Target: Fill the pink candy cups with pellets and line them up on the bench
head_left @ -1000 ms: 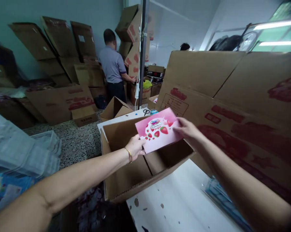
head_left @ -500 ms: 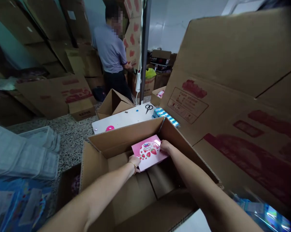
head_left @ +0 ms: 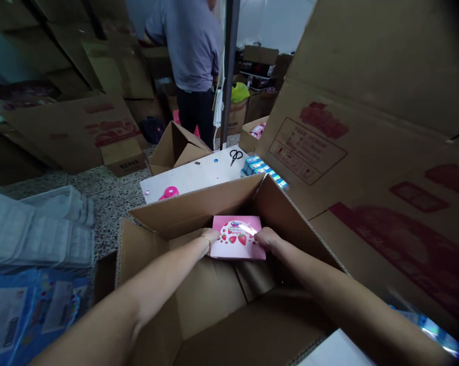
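Flat pink strawberry-printed paperboard box lies level inside the open brown corrugated cardboard carton, near its far wall; contact with the carton floor cannot be told. Left hand curls over its left edge, right hand presses its right edge, the 2 grips opposed and square to the box. Black-handled scissors lie on the white tabletop beyond.

Light: dim where I work, brightest on the white wall at 12 o'clock | Glare: white streak across my pink box | Shadow: deep inside the carton | Edges: bowed, dark at 4 o'clock, shiny packet blurred
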`<act>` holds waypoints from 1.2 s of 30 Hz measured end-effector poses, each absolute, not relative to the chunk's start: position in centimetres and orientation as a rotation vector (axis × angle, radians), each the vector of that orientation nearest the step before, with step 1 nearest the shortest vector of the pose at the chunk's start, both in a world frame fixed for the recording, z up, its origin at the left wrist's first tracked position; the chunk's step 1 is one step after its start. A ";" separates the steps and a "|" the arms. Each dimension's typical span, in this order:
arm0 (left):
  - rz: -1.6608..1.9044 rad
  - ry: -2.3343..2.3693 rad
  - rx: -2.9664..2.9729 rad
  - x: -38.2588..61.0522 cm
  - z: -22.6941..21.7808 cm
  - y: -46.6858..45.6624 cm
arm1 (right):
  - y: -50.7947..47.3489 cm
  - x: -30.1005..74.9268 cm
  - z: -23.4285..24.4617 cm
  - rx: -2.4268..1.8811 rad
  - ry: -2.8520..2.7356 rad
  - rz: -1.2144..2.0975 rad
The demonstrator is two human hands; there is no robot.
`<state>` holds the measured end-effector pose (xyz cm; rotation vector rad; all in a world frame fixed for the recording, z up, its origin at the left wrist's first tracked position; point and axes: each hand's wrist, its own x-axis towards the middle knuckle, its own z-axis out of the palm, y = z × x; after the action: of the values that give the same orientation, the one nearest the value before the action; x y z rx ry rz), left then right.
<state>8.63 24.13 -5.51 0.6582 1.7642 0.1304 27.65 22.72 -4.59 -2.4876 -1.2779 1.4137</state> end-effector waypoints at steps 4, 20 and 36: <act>0.026 1.808 0.892 9.0 -5.3 26.9 | 18.6 27.3 -3.3 -2.450 -0.954 1.586; -0.055 1.626 1.089 11.7 -5.8 28.0 | 14.9 28.0 -4.7 -2.323 -0.529 1.691; 0.116 1.703 0.691 10.8 -5.7 22.3 | 25.3 28.6 -2.5 -2.527 -1.282 1.448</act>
<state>10.80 22.34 -5.71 0.6910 1.7032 0.1164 28.56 25.33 -2.52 -2.5274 -1.2823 1.4477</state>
